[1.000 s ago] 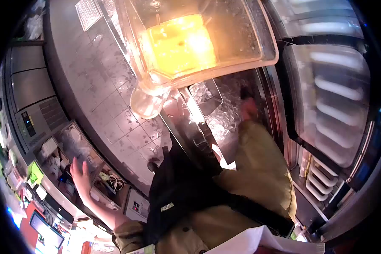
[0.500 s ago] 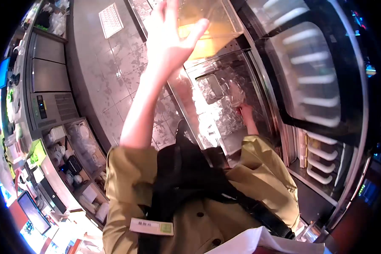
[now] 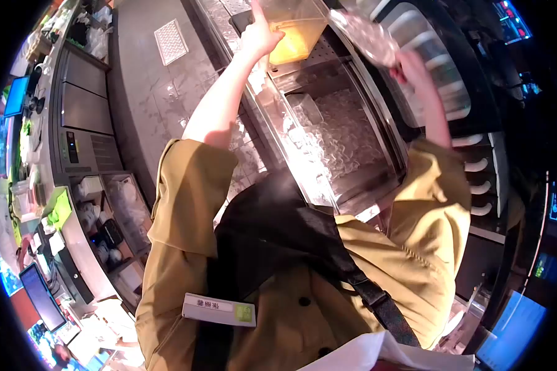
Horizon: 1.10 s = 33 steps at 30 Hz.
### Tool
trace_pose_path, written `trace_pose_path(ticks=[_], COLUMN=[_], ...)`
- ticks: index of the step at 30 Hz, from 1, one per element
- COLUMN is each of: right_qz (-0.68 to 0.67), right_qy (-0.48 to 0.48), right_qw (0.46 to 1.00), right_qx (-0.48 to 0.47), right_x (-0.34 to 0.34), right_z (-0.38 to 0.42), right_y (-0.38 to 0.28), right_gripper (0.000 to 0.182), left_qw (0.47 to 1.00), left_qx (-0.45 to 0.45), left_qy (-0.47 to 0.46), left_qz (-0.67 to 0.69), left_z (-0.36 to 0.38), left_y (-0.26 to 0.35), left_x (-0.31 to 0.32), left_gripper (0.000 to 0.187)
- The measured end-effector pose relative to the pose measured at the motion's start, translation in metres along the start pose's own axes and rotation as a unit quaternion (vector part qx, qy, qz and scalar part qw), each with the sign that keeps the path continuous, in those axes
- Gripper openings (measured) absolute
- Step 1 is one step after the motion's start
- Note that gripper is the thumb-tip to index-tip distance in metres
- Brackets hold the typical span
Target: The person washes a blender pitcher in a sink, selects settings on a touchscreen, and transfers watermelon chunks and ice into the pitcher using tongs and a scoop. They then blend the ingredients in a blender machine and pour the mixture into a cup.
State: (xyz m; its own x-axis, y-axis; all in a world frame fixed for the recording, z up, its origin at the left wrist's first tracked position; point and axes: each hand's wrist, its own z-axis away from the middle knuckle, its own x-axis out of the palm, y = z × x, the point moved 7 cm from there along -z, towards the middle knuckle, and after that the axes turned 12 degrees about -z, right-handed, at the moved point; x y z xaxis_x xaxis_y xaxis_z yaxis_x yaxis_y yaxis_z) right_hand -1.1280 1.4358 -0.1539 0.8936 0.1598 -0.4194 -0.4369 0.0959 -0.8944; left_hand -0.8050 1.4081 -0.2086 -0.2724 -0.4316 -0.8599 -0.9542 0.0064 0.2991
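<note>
My right hand (image 3: 413, 69) is closed on a clear plastic ice scoop (image 3: 368, 38), raised to the right of the ice bin. The scoop is blurred, and pieces that look like ice show in it. My left hand (image 3: 261, 38) is at the near left corner of a clear container (image 3: 315, 13), thumb and forefinger stretched apart. Orange-yellow liquid (image 3: 291, 46) is in the container. Below it, the metal bin holds a bed of ice (image 3: 346, 133). A small clear tub (image 3: 304, 108) sits at the bin's upper left.
Clear covers with white handles (image 3: 424, 43) line the right side. Wet floor tiles (image 3: 173, 93) lie on the left, with a drain grate (image 3: 170, 42) further off. Beyond stand a steel cabinet (image 3: 86, 108) and open shelves (image 3: 108, 229) packed with supplies.
My right hand has lifted the scoop out of the ice, up and to the right. My left hand has moved down to the container's corner from a raised, spread pose.
</note>
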Motion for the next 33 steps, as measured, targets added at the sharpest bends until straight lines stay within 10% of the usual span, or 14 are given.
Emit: trace_pose_path(ticks=[5, 11, 15, 17, 21, 24, 28, 33], right_qz=[0.362, 0.37, 0.346, 0.504, 0.469, 0.281, 0.382, 0.369], right_qy=[-0.02, -0.012, 0.051, 0.075, -0.093, 0.096, 0.347, 0.123], right_qw=[0.932, 0.927, 0.93, 0.86, 0.872, 0.947, 0.836, 0.874], right_qx=[-0.021, -0.058, 0.113, -0.014, 0.101, 0.119, 0.188, 0.29], right_x=[0.036, 0.034, 0.027, 0.068, 0.191, 0.153, 0.052, 0.049], right_z=[-0.017, 0.007, 0.039, 0.012, -0.029, -0.026, 0.015, 0.025], right_y=[-0.117, -0.141, -0.056, 0.031, 0.143, 0.142, 0.251, 0.295], right_gripper=[0.035, 0.032, 0.03, 0.027, 0.026, 0.028, 0.035, 0.035], left_qw=[0.998, 0.992, 0.919, 0.893, 0.873, 0.85, 0.836, 0.832], left_qx=[-0.025, -0.066, -0.087, -0.185, -0.18, -0.178, -0.212, -0.281], left_qy=[-0.05, -0.032, 0.027, -0.028, 0.009, 0.071, 0.058, 0.092], left_qz=[0.027, 0.105, 0.385, 0.409, 0.454, 0.491, 0.503, 0.469], left_z=[-0.005, 0.006, 0.039, 0.047, 0.041, 0.037, 0.039, 0.076], left_y=[-0.008, -0.003, -0.004, -0.012, -0.01, -0.025, -0.049, -0.112], left_x=[0.016, -0.007, -0.013, 0.015, 0.03, 0.035, 0.022, -0.085], left_gripper=[0.094, 0.082, 0.069, 0.042, 0.022, 0.015, 0.016, 0.012])
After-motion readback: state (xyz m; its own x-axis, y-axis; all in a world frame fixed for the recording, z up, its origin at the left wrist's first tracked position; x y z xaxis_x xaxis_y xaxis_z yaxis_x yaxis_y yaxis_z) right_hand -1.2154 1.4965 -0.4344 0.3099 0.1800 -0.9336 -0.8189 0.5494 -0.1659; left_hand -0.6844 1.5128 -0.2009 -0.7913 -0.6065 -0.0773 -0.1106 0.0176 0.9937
